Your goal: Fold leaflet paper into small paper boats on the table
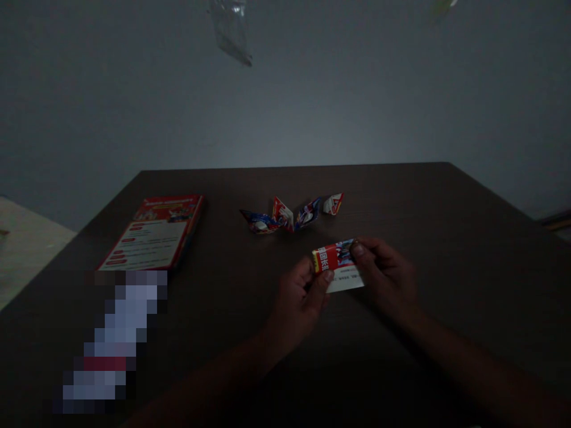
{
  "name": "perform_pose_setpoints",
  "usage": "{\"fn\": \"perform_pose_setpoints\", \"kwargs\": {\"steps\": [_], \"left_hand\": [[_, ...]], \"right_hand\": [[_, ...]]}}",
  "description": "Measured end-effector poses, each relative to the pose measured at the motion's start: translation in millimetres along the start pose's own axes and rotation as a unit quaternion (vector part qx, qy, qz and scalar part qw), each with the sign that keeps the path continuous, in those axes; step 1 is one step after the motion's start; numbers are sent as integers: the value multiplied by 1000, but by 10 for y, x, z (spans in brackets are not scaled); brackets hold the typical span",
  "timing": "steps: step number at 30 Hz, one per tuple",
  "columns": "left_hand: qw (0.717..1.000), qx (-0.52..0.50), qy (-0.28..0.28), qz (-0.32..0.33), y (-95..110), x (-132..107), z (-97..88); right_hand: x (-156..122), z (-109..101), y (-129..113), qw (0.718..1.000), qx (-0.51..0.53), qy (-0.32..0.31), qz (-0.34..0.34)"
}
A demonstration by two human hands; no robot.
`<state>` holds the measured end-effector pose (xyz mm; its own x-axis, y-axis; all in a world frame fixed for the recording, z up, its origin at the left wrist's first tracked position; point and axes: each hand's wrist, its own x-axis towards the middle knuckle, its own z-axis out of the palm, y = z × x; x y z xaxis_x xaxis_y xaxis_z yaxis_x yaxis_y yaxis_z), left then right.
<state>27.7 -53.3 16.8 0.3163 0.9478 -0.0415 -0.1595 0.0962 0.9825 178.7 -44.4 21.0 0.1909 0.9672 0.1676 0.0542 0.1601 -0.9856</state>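
A small folded piece of printed paper, red and blue on top and white below, is held just above the dark table. My left hand pinches its left edge with thumb and fingers. My right hand grips its right edge, fingers curled round it. Behind the hands, several small folded paper shapes in red, blue and white lie in a row on the table, with a smaller one at the right end.
A red and white printed leaflet stack lies at the table's left. A blurred-out strip sits at the near left. A clear plastic piece hangs by the grey wall above.
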Motion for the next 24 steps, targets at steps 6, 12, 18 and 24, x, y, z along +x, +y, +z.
{"fn": "perform_pose_setpoints", "kwargs": {"steps": [6,12,18,24], "left_hand": [[994,104,24,12,-90,-37,-43],[991,129,29,30,-142,-43,-59],[993,116,-7,22,-121,-66,7],[996,75,-30,38,-88,-75,44]], "right_hand": [[35,-68,-38,997,-52,-51,-9],[25,-75,7,993,-74,-77,-50],[-23,-56,29,996,-56,-19,-69],[-62,8,-74,995,-49,46,-73]]}}
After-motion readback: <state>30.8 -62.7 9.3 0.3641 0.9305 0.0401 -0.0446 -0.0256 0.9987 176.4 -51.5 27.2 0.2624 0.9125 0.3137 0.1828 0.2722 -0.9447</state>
